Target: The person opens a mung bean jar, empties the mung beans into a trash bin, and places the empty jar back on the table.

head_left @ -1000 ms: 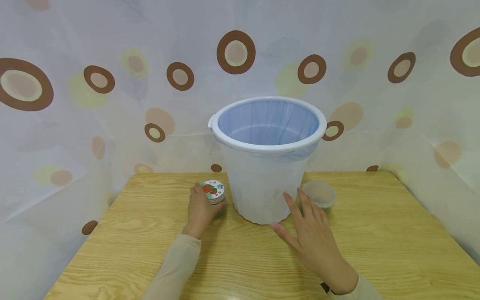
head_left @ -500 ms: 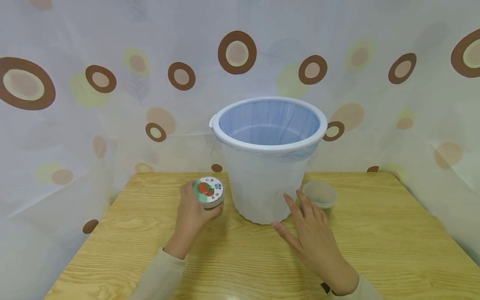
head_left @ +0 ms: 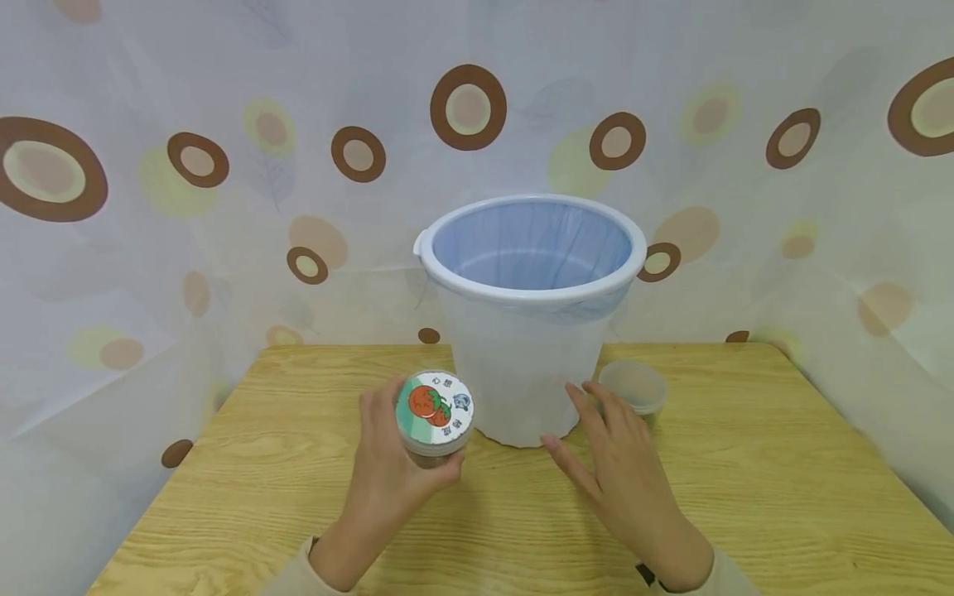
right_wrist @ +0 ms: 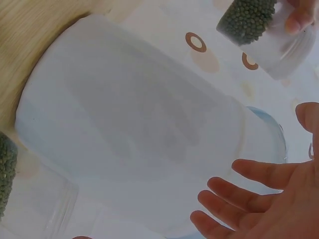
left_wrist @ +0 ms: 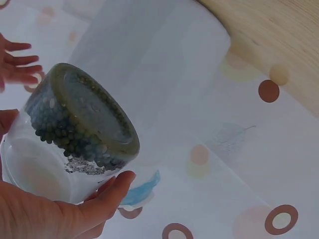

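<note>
We see the left grip [head_left: 383,476] curled around a lidded jar [head_left: 436,416], held above the worktop [head_left: 753,480] at the near left of the white bucket [head_left: 525,364]; the jar's tomato-printed lid [head_left: 432,406] faces up and toward us, its lid-to-base axis tilted, base angled down and away; green beans [right_wrist: 249,20] fill the base end; the right grip [head_left: 626,476], fingers loosely spread, holds nothing beside a second jar [head_left: 633,386].

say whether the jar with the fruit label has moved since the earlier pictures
Yes: against the white bucket in the head view, the jar in the left hand has come toward the camera and slightly right, now overlapping the bucket's edge.
</note>
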A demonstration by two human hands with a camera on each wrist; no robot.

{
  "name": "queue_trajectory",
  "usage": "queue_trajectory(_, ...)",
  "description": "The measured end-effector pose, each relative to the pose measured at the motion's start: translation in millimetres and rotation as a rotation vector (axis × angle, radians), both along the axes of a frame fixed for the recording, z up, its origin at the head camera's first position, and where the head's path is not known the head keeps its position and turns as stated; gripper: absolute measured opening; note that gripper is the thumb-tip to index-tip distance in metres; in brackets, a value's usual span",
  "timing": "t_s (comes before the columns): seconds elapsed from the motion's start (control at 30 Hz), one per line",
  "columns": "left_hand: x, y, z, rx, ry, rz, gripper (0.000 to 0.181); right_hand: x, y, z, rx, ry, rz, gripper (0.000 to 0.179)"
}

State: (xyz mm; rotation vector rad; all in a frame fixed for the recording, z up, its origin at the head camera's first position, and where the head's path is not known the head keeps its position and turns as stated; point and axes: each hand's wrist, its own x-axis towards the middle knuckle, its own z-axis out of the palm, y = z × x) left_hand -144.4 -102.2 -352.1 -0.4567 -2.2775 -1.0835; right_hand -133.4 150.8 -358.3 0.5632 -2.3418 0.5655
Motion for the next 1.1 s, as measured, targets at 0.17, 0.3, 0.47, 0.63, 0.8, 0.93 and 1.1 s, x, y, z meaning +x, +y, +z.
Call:
queue_trajectory(0.17, 12.2, 10.0, 2.4, 0.009, 0.101, -0.084, 0.107, 4.9, -5, 7.5, -0.076, 0.088, 0.059, 0.057)
queue_trajectory(0.3, 19.9, 16.9, 3.9, 0.003, 0.160, -0.137, 0.114, 11.6, -10, 12.6, -0.127, 0.090, 0.098, 0.053)
queue_trajectory(0.47, 27.2, 24.5, 2.0, 0.006, 0.168, -0.189, 0.110, 18.4, -15, 15.7, -0.135, 0.073, 0.132, 0.054)
queue_trajectory(0.63, 29.2, 31.6, -3.5, 0.012, 0.191, -0.238, 0.106, 22.5, -19, 15.7, -0.126, 0.055, 0.153, 0.060)
queue_trajectory(0.8, 29.8, 39.8, -9.1, 0.008, 0.114, -0.244, 0.093, 22.6, -23, 12.3, -0.112, 0.066, 0.154, 0.066)
queue_trajectory(0.93, 28.3, 46.8, -16.3, -0.004, 0.089, -0.225, 0.086, 23.1, -26, 8.1, -0.094, 0.034, 0.137, 0.068)
queue_trajectory(1.1, 26.4, 53.7, -23.2, -0.049, 0.116, -0.218, 0.089, 24.8, -28, 5.0, -0.064, -0.031, 0.103, 0.068)
